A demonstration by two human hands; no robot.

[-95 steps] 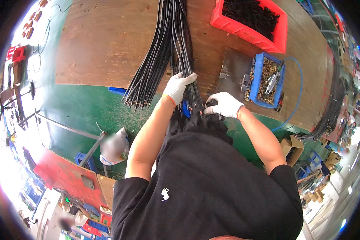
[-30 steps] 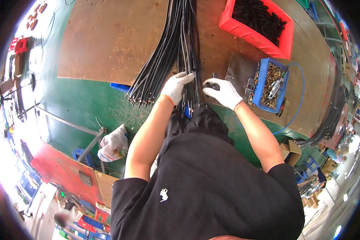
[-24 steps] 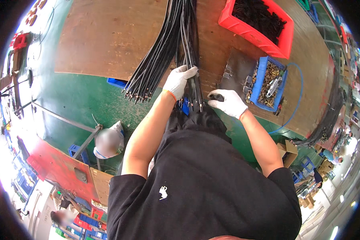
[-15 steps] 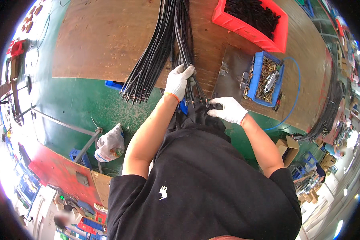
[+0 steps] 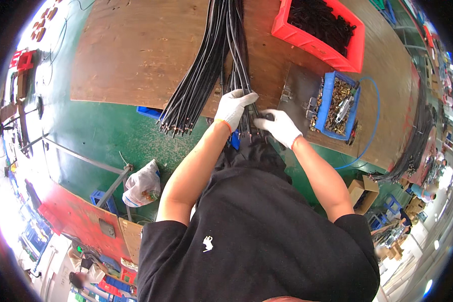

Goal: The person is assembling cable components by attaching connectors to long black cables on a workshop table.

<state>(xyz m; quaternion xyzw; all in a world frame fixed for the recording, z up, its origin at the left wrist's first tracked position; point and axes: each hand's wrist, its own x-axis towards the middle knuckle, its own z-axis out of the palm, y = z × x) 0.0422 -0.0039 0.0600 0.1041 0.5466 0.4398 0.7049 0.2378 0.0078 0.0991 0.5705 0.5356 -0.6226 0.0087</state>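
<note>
My left hand [image 5: 235,105], in a white glove with an orange cuff edge, is closed around several black cables that hang over the front edge of the table. My right hand [image 5: 282,128], gloved too, is closed on a small black piece [image 5: 269,117] just right of these cables. That piece is mostly hidden by the fingers, so its kind is unclear. To the left lies a thick bundle of black cables [image 5: 196,85], its bare copper-coloured ends fanned out past the table edge.
On the brown wooden table [image 5: 131,55] stand a red crate [image 5: 312,48] of black parts and a blue bin [image 5: 329,100] of small brass-coloured pieces, with a metal tool on top. A blue hose [image 5: 378,121] curves to its right. A white sack [image 5: 142,183] sits on the green floor.
My right hand has moved up and left with the black piece, closer to my left hand and the cables. My left hand stays closed on the cables, and the whole view has shifted slightly.
</note>
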